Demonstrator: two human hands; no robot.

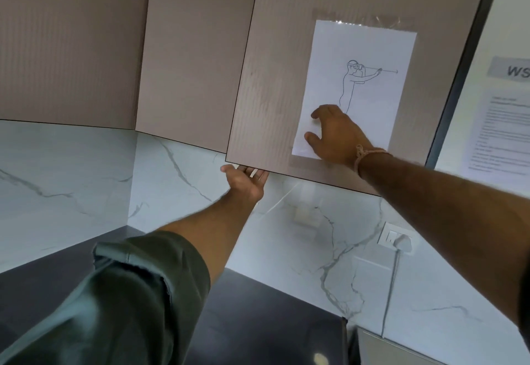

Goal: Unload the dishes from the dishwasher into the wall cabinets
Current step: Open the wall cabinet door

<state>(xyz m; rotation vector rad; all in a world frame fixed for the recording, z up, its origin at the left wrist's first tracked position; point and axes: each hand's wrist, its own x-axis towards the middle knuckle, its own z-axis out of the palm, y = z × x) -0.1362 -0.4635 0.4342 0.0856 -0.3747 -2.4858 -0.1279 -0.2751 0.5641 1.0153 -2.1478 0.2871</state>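
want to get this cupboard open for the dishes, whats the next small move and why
Probably pull the pinkish-beige wall cabinet door outward with the left hand: its fingers hook under the bottom edge, and the door looks barely ajar. The right hand only rests on the taped white paper sheet.

Soft even daylight — slight motion blur, wide-angle edge curvature.

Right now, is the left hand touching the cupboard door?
Touching. The head view shows the left hand, fingers hooked behind the cabinet door at its bottom edge.
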